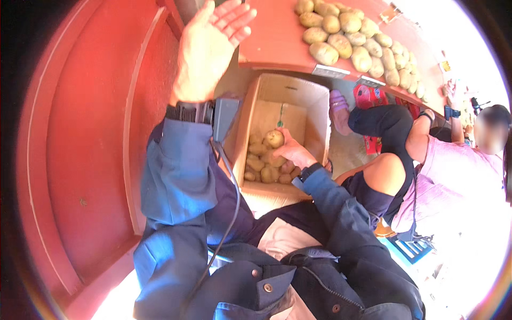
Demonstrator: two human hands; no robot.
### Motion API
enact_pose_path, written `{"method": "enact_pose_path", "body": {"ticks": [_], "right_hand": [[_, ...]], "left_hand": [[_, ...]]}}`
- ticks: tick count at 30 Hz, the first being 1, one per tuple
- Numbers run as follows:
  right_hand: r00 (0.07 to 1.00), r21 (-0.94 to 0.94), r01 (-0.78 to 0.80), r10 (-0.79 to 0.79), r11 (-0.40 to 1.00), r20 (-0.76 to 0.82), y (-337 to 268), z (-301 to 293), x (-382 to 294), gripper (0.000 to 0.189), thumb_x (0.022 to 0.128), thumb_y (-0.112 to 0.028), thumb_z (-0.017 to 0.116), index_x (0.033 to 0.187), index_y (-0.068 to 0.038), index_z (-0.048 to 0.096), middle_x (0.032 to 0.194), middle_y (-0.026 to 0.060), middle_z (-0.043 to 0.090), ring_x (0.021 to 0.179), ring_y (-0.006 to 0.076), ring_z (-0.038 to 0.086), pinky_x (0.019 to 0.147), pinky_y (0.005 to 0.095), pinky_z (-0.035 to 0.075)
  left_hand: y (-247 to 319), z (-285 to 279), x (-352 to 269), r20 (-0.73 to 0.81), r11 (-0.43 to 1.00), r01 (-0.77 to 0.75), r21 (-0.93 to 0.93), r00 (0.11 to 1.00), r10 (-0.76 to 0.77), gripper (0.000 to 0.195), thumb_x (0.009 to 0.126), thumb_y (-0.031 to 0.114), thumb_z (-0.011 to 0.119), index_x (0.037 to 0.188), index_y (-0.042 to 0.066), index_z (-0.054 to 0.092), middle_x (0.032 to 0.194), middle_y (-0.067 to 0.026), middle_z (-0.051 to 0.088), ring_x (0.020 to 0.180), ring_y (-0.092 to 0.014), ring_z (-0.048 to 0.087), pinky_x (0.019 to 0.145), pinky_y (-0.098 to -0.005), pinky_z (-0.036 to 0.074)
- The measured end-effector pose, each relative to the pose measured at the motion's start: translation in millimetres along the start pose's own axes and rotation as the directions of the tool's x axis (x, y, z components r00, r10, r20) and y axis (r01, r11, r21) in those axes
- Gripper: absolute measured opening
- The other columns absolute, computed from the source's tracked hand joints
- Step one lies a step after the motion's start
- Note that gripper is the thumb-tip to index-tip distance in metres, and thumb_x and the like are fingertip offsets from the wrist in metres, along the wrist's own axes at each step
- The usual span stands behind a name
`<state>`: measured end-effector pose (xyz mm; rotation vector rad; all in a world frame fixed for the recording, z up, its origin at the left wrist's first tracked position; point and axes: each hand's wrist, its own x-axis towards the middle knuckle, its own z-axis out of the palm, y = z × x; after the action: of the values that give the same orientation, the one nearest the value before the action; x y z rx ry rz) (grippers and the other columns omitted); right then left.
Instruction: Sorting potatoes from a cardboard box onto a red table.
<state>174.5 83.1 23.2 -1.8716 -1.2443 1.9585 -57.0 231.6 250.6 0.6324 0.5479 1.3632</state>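
Note:
Raised at the upper left, my left hand [208, 48] is empty, palm showing and fingers apart, near the left end of a red table [272, 44]. My right hand [295, 152] reaches into an open cardboard box [316, 88] on the floor between the table and my legs. Its fingers hold a potato [275, 138] above more potatoes [269, 173] heaped at the near end of the box. On the table lie many potatoes [340, 45] grouped close together.
A red panel [88, 140] rises at the left. A seated person in a pink top [448, 184] is close on the right, a foot in a purple sandal [339, 105] beside the box. Red printed packages [370, 98] lie under the table. A cable [236, 204] hangs from my left wrist device.

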Motion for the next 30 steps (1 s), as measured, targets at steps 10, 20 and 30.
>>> {"method": "enact_pose_path", "body": {"ticks": [10,20,30], "right_hand": [[0.83,0.482,0.526,-0.547,0.7,-0.111,-133.7,-71.3,-63.8,0.09,0.079,0.002,0.065,0.154,-0.021,0.022,0.129,0.0155,0.051,0.087,0.0265,0.068,0.052,0.0365,0.056],[0.635,0.447,0.739,-0.743,0.504,-0.212,-198.7,-75.5,-83.4,0.083,0.083,-0.001,0.072,0.15,-0.018,0.026,0.122,0.0112,0.056,0.088,0.0164,0.065,0.053,0.0264,0.053],[0.703,0.163,0.705,-0.65,0.69,-0.289,-184.4,-95.1,-71.9,0.061,0.083,-0.017,0.079,0.135,-0.004,0.05,0.114,0.0074,0.059,0.09,0.01,0.058,0.062,0.0229,0.048]], "left_hand": [[-22.5,1.5,-11.6,-0.082,0.962,0.137,0.235,0.989,-0.121,0.039,0.101,0.029,0.058,0.127,0.001,0.061,0.123,-0.011,0.067,0.118,-0.023,0.063,0.093,-0.0352,0.049],[-79.5,13.8,-35.3,0.107,0.914,0.375,0.157,0.913,-0.393,0.041,0.104,0.038,0.056,0.129,0.007,0.056,0.12,-0.0077,0.065,0.106,-0.021,0.065,0.087,-0.0425,0.055],[-82.8,11.0,-46.0,0.057,0.899,0.357,0.255,0.922,-0.383,0.034,0.103,0.039,0.058,0.12,0.01,0.06,0.113,-0.0065,0.066,0.102,-0.023,0.067,0.074,-0.0332,0.053]]}}
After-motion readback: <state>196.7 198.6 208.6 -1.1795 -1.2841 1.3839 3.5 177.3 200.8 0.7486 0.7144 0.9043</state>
